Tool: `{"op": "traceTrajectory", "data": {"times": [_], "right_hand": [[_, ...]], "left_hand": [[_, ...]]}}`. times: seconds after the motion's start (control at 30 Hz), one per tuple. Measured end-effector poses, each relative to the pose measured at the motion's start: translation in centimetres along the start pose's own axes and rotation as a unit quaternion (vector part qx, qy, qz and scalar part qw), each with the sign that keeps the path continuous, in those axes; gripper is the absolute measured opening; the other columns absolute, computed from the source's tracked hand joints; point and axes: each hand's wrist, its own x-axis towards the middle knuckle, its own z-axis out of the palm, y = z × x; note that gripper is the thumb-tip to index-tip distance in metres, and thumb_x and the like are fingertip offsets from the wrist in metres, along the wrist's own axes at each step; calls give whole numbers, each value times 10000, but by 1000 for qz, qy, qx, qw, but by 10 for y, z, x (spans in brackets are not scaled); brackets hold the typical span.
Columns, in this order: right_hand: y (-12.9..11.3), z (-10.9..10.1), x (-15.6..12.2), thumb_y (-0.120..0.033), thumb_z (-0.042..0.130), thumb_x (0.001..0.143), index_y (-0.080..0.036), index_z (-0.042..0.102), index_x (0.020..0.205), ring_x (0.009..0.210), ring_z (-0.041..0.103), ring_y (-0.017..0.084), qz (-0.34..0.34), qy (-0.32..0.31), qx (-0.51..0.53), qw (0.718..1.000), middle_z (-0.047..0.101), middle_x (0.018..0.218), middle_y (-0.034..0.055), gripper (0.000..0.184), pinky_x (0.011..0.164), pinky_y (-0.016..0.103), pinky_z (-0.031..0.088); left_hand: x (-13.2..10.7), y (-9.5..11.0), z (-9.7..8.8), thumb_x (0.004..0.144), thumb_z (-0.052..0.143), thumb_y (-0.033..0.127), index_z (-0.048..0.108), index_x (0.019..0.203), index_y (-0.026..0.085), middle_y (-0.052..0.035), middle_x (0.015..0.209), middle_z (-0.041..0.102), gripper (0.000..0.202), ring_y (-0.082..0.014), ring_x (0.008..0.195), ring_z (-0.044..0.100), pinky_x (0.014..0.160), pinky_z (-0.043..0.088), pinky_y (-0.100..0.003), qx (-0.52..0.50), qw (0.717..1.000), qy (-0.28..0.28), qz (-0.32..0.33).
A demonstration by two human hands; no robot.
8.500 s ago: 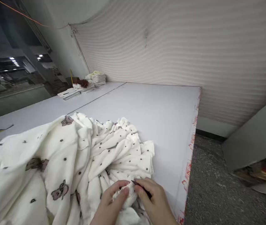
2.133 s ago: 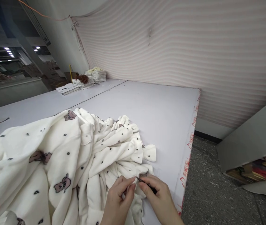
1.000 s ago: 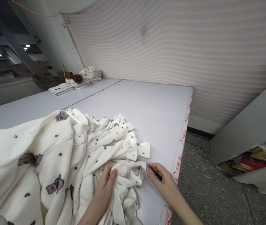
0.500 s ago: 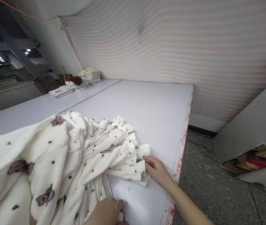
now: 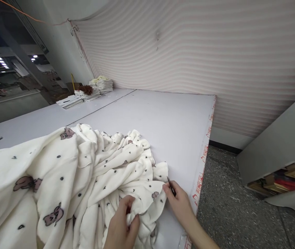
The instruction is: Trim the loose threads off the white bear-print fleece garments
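Observation:
A heap of white plush garments (image 5: 66,180) printed with mauve animal figures and small dark marks covers the near left of the table. Several sleeve-like ends with hems fan out toward the right. My left hand (image 5: 123,221) is closed on a fold of one of these ends, thumb and fingers curled round the cloth. At the hem of that same end, my right hand (image 5: 178,199) is closed with a slim, dark, pointed tool (image 5: 171,186) in it, tip up and away from me. Its fingertips touch the cloth edge; whether the tool is tweezers or snips I cannot tell.
The pale table (image 5: 168,121) ends at a right edge with red-printed tape (image 5: 202,166). Folded cloth stacks (image 5: 102,84) and white sheets (image 5: 69,101) lie at the back left. Striped sheeting (image 5: 189,45) hangs behind. A grey cabinet (image 5: 274,138) stands right, on the speckled floor.
My left hand has come up and forward from the bottom edge and now grips a sleeve-like end. That end has been lifted and bunched. My right hand moved slightly right and down, its tool showing more.

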Motion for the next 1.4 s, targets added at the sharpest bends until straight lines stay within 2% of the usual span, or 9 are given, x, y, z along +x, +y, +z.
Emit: {"op": "traceTrajectory", "data": {"times": [0.1, 0.27, 0.63, 0.77, 0.83, 0.93, 1.17, 1.3, 1.4], "right_hand": [[-12, -4, -14, -338, 641, 789, -257, 620, 1068, 965, 554, 209, -122, -46, -130, 983, 573, 1120, 38, 291, 744, 258, 439], [-33, 3, -32, -252, 618, 832, -258, 657, 977, 847, 612, 194, -177, -215, -303, 911, 624, 918, 14, 151, 722, 262, 467], [-35, 4, -37, -289, 523, 903, -277, 667, 1037, 803, 632, 184, -192, -202, -352, 894, 657, 919, 14, 197, 664, 250, 462], [-24, 15, -23, -202, 575, 840, -230, 623, 1006, 827, 607, 196, -210, -165, -324, 908, 631, 918, 21, 175, 693, 268, 448], [-20, 23, -14, -165, 537, 846, -209, 610, 853, 753, 596, 186, -207, -138, -304, 920, 619, 804, 8, 85, 648, 262, 431], [-18, 30, -8, -170, 518, 860, -206, 572, 863, 759, 604, 176, -199, -114, -266, 936, 621, 798, 6, 64, 668, 253, 453], [-15, 30, -23, -53, 541, 734, -226, 613, 1014, 856, 627, 192, -271, -200, -268, 903, 660, 972, 41, 337, 734, 250, 465], [-5, 39, -20, -140, 461, 859, -212, 562, 877, 648, 589, 156, -224, -164, -249, 928, 635, 723, -6, 125, 604, 231, 416], [-5, 42, -18, -268, 463, 918, -201, 526, 800, 583, 544, 135, -167, -152, -197, 954, 578, 649, -27, 150, 542, 216, 386]], "left_hand": [[-4, -2, -2, 846, 438, 225, 470, 971, 246, -7, 792, 584, 131, -172, 671, 574, 556, 445, -238, 32, 996, 41, 71], [1, -3, -8, 837, 442, 102, 482, 837, 232, 2, 763, 498, 136, -154, 673, 516, 617, 424, -241, 64, 973, 72, 209], [2, -6, -10, 793, 514, 61, 532, 827, 215, -48, 968, 515, 159, -166, 834, 548, 738, 450, -259, 71, 960, 115, 243], [10, 4, -14, 783, 570, 185, 570, 808, 221, -2, 796, 597, 44, -172, 737, 572, 647, 454, -241, -75, 996, -8, 46], [15, 9, -17, 801, 586, 321, 609, 860, 208, 7, 740, 587, 130, -168, 697, 555, 603, 438, -231, -162, 978, -94, -88], [21, 11, -19, 781, 601, 464, 624, 856, 194, -1, 775, 584, 281, -171, 713, 538, 638, 437, -244, -244, 944, -135, -177], [21, 13, -20, 806, 566, 495, 585, 785, 197, 9, 776, 550, 299, -173, 784, 489, 730, 411, -257, -258, 943, -122, -170], [20, 18, -21, 758, 630, 432, 603, 933, 209, 25, 779, 488, 285, -148, 700, 468, 656, 405, -236, -214, 954, -144, -151], [22, 17, -19, 786, 600, 438, 615, 818, 183, 29, 707, 472, 257, -133, 642, 432, 620, 377, -226, -193, 957, -156, -149]]}}
